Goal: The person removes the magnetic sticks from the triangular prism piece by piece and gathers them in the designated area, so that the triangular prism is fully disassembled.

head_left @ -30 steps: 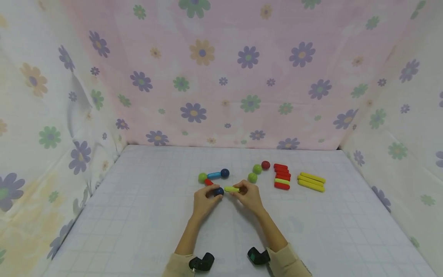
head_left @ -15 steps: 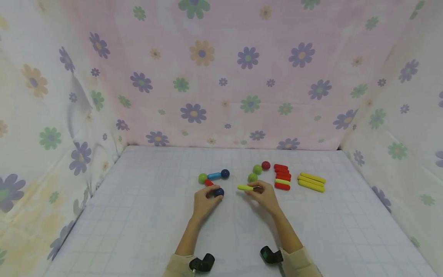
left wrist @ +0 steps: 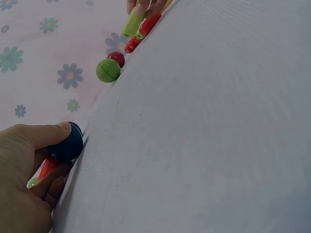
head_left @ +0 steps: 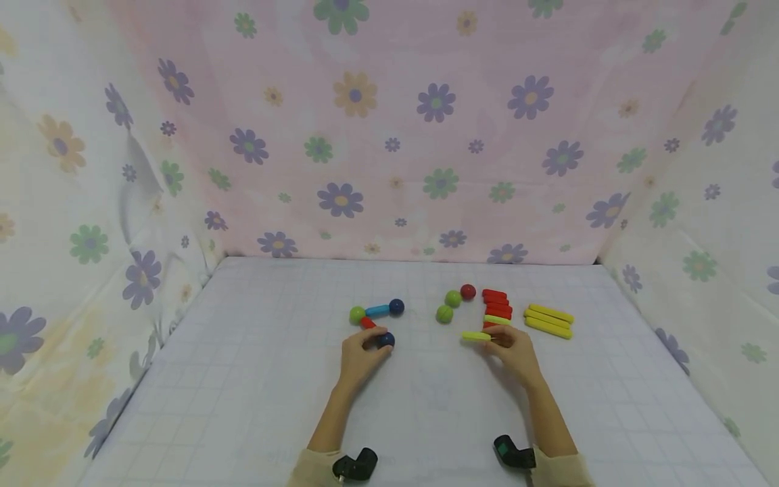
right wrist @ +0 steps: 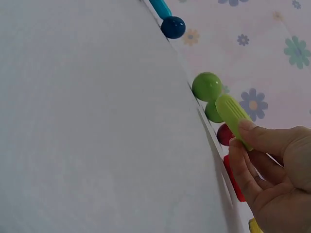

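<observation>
My left hand [head_left: 359, 358] grips a dark blue ball [left wrist: 70, 143] between thumb and fingers at the table surface. A red rod [head_left: 367, 322] runs from that ball to a green ball [head_left: 357, 314], and a light blue rod [head_left: 377, 310] links the green ball to another dark blue ball [head_left: 397, 306]. My right hand [head_left: 514, 352] pinches a yellow-green rod [right wrist: 233, 116] by one end, close in front of the row of red rods [head_left: 498, 308]. In the head view this hand covers part of the nearest red rod.
Two green balls [head_left: 445, 314] and a dark red ball [head_left: 468, 291] lie left of the red rods, among which sits a yellow-green rod [head_left: 498, 320]. Several longer yellow rods [head_left: 549, 322] lie side by side farther right. Floral cloth [head_left: 414, 135] walls off the table's back and sides.
My right hand has moved right, carrying the yellow-green rod away from the dark blue ball toward the red rods. My left hand has stayed on its ball.
</observation>
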`<state>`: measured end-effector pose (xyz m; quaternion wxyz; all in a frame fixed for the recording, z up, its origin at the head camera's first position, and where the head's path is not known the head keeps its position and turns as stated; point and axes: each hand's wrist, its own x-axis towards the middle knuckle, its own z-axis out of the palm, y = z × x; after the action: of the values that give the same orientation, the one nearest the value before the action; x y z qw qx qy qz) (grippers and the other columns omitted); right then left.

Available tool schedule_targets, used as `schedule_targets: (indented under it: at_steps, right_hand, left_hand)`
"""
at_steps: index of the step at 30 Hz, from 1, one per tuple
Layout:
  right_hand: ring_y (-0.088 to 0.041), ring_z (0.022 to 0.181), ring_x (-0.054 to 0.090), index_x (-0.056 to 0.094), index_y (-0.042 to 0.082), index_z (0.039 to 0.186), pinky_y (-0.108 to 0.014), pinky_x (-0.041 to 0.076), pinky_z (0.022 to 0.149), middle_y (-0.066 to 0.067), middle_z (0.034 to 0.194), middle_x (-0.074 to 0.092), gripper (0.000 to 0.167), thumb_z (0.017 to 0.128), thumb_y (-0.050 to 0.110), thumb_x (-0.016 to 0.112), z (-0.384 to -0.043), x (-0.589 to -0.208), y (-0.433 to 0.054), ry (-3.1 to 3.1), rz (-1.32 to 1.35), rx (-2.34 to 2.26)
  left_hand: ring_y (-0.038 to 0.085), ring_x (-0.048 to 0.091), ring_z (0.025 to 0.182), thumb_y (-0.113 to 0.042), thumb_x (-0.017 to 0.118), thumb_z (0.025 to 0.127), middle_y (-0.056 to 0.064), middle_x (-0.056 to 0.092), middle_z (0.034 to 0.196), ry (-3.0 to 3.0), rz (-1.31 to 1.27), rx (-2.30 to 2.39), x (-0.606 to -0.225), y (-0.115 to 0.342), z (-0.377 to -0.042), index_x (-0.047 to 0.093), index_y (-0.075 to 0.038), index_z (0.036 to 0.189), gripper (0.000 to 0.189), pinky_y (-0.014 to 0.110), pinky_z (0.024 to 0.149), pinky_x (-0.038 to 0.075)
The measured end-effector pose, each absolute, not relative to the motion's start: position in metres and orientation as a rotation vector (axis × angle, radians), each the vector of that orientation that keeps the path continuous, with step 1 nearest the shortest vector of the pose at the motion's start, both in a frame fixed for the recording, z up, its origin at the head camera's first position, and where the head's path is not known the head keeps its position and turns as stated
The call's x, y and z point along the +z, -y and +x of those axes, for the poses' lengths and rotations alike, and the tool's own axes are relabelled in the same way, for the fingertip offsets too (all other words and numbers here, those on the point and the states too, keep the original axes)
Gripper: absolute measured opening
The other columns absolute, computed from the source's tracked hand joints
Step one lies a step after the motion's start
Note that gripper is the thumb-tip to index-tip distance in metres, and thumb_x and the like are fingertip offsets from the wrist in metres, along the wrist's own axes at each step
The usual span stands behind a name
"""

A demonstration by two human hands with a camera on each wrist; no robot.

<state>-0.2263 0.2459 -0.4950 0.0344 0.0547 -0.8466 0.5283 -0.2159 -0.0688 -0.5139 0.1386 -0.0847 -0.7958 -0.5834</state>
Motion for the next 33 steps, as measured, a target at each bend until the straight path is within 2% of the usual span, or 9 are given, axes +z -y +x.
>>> schedule_targets:
  at_steps: [2,8,11,16,33]
  right_hand:
    - [-0.004,0.085,0.061,0.061,-0.004,0.113,-0.013,0.047,0.075,-0.021,0.108,0.064,0.030,0.087,0.010,0.067,-0.226,-0.495,-0.252,2.634,0.117,1.612]
    - [-0.021,0.096,0.059,0.060,-0.001,0.116,-0.012,0.045,0.076,-0.019,0.112,0.063,0.032,0.089,0.016,0.065,-0.223,-0.496,-0.266,2.733,0.016,1.530]
    - [-0.024,0.098,0.056,0.060,-0.001,0.116,-0.011,0.044,0.076,-0.018,0.111,0.063,0.034,0.089,0.020,0.065,-0.223,-0.495,-0.270,2.756,-0.011,1.499]
    - [-0.021,0.094,0.056,0.061,-0.001,0.115,-0.012,0.044,0.074,-0.016,0.108,0.063,0.037,0.089,0.024,0.066,-0.223,-0.494,-0.273,2.770,-0.048,1.450]
    - [-0.015,0.080,0.061,0.055,-0.001,0.117,-0.013,0.047,0.066,-0.019,0.111,0.059,0.041,0.089,0.027,0.066,-0.232,-0.496,-0.269,2.757,-0.289,1.469]
  left_hand:
    - [0.027,0.064,0.100,-0.002,0.076,0.073,0.012,0.070,0.104,2.307,-0.240,-1.693,-0.514,0.069,-0.215,0.070,-0.001,0.103,0.031,0.039,0.088,0.050]
    - [0.026,0.064,0.099,-0.004,0.077,0.073,0.011,0.070,0.102,2.317,-0.254,-1.692,-0.517,0.069,-0.214,0.070,-0.002,0.103,0.030,0.038,0.088,0.050]
    - [0.027,0.064,0.098,-0.003,0.078,0.073,0.011,0.070,0.101,2.300,-0.276,-1.705,-0.518,0.069,-0.215,0.070,-0.002,0.103,0.031,0.040,0.088,0.050]
    - [0.029,0.064,0.099,-0.005,0.079,0.073,0.011,0.070,0.101,2.296,-0.296,-1.717,-0.518,0.070,-0.214,0.071,-0.001,0.103,0.031,0.043,0.089,0.049]
    - [0.023,0.064,0.098,-0.010,0.078,0.074,0.007,0.070,0.102,2.411,-0.312,-1.675,-0.509,0.072,-0.205,0.071,-0.004,0.103,0.031,0.032,0.088,0.049]
